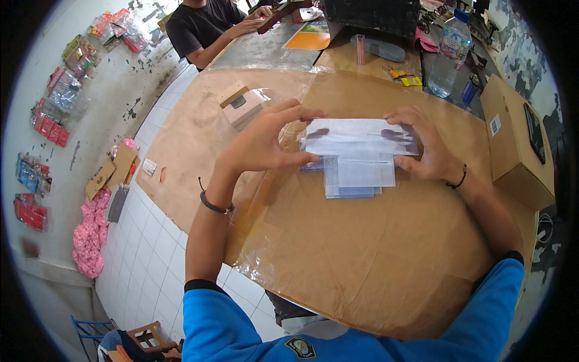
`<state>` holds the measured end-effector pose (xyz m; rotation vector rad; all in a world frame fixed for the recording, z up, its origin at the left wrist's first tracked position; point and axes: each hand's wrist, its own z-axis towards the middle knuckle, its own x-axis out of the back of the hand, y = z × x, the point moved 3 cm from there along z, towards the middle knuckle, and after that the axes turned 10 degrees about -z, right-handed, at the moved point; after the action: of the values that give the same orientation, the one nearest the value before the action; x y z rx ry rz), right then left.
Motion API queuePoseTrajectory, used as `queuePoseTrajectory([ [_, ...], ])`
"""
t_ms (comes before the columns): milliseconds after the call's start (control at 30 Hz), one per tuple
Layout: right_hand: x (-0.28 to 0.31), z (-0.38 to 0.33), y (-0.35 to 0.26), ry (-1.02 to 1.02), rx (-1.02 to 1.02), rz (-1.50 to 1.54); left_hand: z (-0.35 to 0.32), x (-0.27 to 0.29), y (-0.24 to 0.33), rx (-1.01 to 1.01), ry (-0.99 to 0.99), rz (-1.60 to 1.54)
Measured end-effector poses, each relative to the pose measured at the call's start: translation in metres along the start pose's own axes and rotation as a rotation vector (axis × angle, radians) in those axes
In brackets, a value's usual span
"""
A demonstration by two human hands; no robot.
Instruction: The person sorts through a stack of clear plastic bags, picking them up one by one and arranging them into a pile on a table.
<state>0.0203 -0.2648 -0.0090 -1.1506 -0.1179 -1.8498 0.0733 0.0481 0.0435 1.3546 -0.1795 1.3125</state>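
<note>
Gripping a clear plastic sleeve (360,137) at both ends, left hand (265,140) and right hand (422,145) hold it crosswise above the worktop (374,259); fingertips show blurred through it.

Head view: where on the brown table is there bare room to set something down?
Bare: the table between the clear sleeves and the near edge, and left of the left hand below the small box. Crowded: the far edge around the water bottle and beside the cardboard box.
</note>
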Motion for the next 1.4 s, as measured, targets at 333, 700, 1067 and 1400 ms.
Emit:
queuePoseTrajectory([
  [333,0.002,0.001,0.002,-0.052,0.042,-0.106,0.000,-0.001,-0.011,0.008,-0.064,-0.050],
  [700,-0.002,0.005,-0.001,-0.338,-0.046,-0.196,0.003,-0.032,-0.017,0.044,-0.226,0.005],
  [1067,0.001,0.003,-0.003,-0.020,0.006,-0.079,0.002,-0.010,-0.003,-0.051,-0.041,-0.054],
  [1400,0.000,0.000,-0.001,0.022,0.021,-0.042,0.003,-0.005,0.007,-0.001,-0.023,0.002],
])
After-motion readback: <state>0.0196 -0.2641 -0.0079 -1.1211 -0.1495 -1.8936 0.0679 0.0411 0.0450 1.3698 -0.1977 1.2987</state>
